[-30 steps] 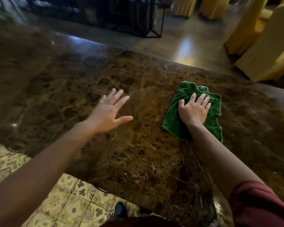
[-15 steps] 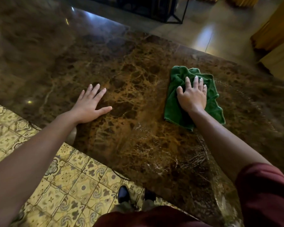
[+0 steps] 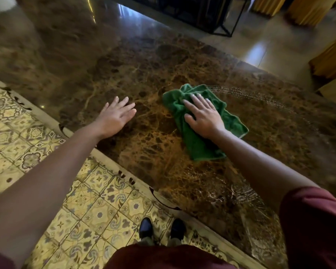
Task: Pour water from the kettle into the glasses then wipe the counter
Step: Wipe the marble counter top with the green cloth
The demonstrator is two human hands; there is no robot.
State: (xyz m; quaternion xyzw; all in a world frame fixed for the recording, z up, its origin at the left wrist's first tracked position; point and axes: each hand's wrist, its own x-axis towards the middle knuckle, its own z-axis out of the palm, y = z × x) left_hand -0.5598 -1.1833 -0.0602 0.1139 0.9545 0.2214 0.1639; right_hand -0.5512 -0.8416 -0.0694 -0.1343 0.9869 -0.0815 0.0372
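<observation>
Nearest the camera, two dark shoes (image 3: 161,228) stand on the patterned floor tiles (image 3: 97,210), just off the near edge of the worktop (image 3: 182,181), and a dark red sleeve (image 3: 314,220) covers the person's right upper arm. The worktop is polished brown marble with golden veins, and its near edge runs diagonally from the upper left down to the lower right.

A little way in from that near edge, the left hand (image 3: 114,117) rests on the bare stone, palm down, its fingers (image 3: 124,105) straight and close together, holding nothing. Just beside it, further toward the middle of the worktop, the right hand (image 3: 204,115) presses flat on a green cloth (image 3: 198,144), fingers spread and laid over the rumpled fabric rather than curled round it. The cloth lies bunched under the fingertips and trails back toward the near edge beneath the wrist.

Beyond the cloth, a faint curved streak (image 3: 246,94) marks the stone, possibly moisture, though the view is too blurred to be sure. Past the far edge of the worktop lie a shiny floor (image 3: 260,47), a black metal frame (image 3: 231,26) and yellow drapes (image 3: 308,10).
</observation>
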